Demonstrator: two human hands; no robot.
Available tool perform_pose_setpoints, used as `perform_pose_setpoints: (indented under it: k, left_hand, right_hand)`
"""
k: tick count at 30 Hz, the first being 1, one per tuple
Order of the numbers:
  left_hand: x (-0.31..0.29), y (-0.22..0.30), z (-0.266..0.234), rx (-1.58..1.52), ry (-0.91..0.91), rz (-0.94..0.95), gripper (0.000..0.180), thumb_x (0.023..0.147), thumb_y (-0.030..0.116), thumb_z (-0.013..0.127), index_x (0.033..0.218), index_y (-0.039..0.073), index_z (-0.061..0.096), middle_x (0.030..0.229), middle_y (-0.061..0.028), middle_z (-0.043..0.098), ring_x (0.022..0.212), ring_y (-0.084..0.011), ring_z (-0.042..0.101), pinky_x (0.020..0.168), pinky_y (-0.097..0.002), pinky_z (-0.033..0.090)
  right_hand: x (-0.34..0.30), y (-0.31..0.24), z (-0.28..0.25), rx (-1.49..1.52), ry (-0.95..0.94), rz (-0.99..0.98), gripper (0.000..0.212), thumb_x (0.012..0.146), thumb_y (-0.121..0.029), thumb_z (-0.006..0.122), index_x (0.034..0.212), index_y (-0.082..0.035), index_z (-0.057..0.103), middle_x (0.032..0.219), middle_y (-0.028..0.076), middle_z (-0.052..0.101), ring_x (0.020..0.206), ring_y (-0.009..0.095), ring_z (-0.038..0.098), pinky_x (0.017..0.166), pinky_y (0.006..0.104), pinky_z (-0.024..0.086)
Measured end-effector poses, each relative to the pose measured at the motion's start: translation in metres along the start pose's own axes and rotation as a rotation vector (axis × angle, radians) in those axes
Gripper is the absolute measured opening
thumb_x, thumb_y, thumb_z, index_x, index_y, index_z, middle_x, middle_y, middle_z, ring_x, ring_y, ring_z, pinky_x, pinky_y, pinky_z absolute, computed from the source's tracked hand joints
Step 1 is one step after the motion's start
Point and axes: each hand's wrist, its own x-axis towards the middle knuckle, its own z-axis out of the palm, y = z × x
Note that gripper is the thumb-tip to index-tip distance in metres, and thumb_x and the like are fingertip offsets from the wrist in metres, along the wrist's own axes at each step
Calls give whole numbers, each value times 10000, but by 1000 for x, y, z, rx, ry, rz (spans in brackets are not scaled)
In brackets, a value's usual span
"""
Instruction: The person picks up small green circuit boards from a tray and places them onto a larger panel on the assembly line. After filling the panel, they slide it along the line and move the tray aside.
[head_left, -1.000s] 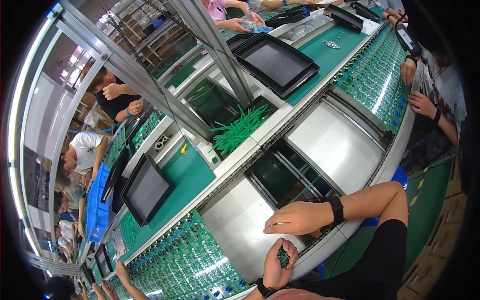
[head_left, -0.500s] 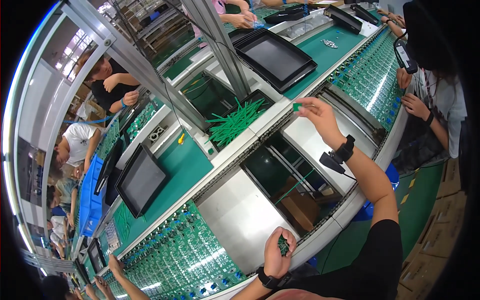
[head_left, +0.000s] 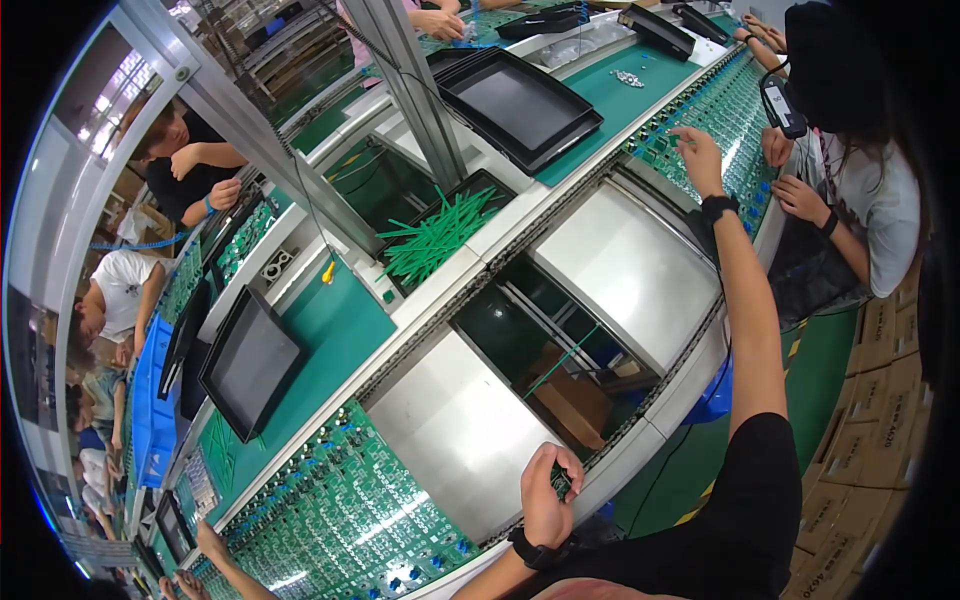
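Note:
My left hand (head_left: 549, 500), near the belt's front rail, is curled around a few small dark green circuit boards (head_left: 561, 484), mostly covered by the fingers. Stretched out far to the right, my right hand (head_left: 699, 160) is over the near end of a green circuit-board panel (head_left: 740, 120) set with small components. Its thumb and fingertips come together, and whatever is between them blends into the green behind. A second green panel (head_left: 350, 500) lies on the conveyor to the left of my left hand.
Between the panels are bare metal plates (head_left: 455, 400) and an opening with a cardboard box (head_left: 565, 395) below. Green strips (head_left: 440, 240) fill a black tray beyond the rail. Black trays (head_left: 520, 105) stand on the far bench. A co-worker's hands (head_left: 800, 195) work at the right panel.
My right hand has moved right and away, from above the far rail to the right panel. The small green piece it pinched no longer shows clearly. The left hand still holds its boards.

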Motion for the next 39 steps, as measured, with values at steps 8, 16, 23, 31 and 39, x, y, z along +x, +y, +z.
perform_pose_setpoints:
  k: [8,16,23,31,39]
  left_hand:
    - [6,-3,-1,-35,48,9,259,940,233,408,730,80,416,626,-37,431,507,-125,374,452,-236,258]
    - [9,-3,-4,-45,49,-3,266,943,228,404,728,71,415,627,-44,431,512,-126,371,457,-236,257]
    - [15,0,-5,-90,66,-41,264,939,217,398,720,70,413,629,-49,431,509,-129,366,451,-239,264]
    - [15,0,-6,-102,46,-71,256,936,217,402,724,74,414,634,-45,429,519,-131,370,457,-239,272]
    - [19,0,-11,-209,64,-148,255,943,214,396,741,60,419,647,-52,434,544,-128,373,478,-240,271]
  right_hand:
    - [36,57,11,-337,-18,-19,174,780,10,482,889,-35,610,736,120,600,670,233,627,613,340,489]
    - [59,74,22,-473,-8,0,138,788,-69,492,856,-67,612,786,124,626,761,291,616,670,395,477]
    - [64,69,29,-496,-159,27,142,812,-90,470,828,-40,603,729,102,616,665,229,620,611,361,483]
    - [85,82,13,-479,-262,-18,177,822,-89,457,816,-5,613,668,91,597,603,191,609,586,322,498]
    - [86,80,26,-535,-307,87,139,809,-65,472,803,-10,600,702,110,613,620,215,626,584,339,492]
